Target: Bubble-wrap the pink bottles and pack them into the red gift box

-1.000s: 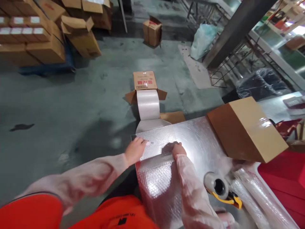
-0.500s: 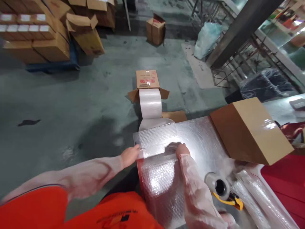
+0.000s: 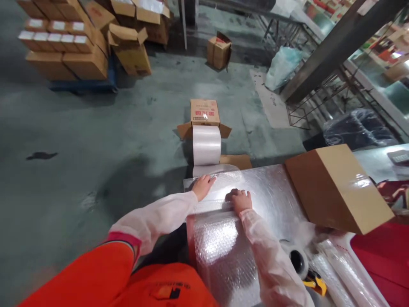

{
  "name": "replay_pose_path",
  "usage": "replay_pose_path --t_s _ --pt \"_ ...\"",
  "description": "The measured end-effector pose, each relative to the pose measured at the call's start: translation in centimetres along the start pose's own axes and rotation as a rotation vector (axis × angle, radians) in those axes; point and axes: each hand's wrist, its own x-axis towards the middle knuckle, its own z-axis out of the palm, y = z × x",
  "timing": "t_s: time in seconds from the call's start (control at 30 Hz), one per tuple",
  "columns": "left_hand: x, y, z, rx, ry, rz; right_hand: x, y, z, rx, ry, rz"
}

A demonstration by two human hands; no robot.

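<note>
A sheet of clear bubble wrap [image 3: 220,247] lies over the near edge of the shiny film-covered table [image 3: 268,183]. It leads back to a large white roll of bubble wrap [image 3: 207,145] beyond the table's far edge. My left hand [image 3: 203,187] rests on the wrap near that far edge, fingers stretched out. To its right my right hand [image 3: 242,201] lies on the wrap, fingers apart and slightly bent. Neither hand grips anything that I can see. A reddish strip shows along the sheet's left side.
On the table's right stand a large carton [image 3: 338,187], a tape roll [image 3: 297,260] with a yellow-handled tool [image 3: 315,283], and film-wrapped tubes [image 3: 338,268]. Beyond it on the floor are an open carton [image 3: 204,113], stacked boxes [image 3: 67,64] and a slanting post [image 3: 338,51].
My left hand has let go of the wrap's left edge and moved forward and right onto its surface. My right hand's fingers have opened out. The view has shifted slightly.
</note>
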Motion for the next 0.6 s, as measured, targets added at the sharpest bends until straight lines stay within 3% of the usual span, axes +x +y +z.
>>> replay_pose_path --t_s 0.17,0.3,0.43,0.6 --pt "-3.6 -1.5 2.6 0.095 0.013 0.107 -0.6 0.9 -0.5 0.002 -0.112 -0.140" --pt "-6.9 -0.8 3.9 0.079 0.003 0.110 -3.3 4.6 0.9 -0.018 -0.186 -0.075" --pt "-8.3 -0.5 3.5 0.053 -0.035 0.124 -6.0 8.6 3.0 0.129 -0.169 -0.027" --pt "-6.6 -1.0 1.7 -0.054 0.005 0.030 -6.5 10.1 3.6 0.326 -0.165 -0.107"
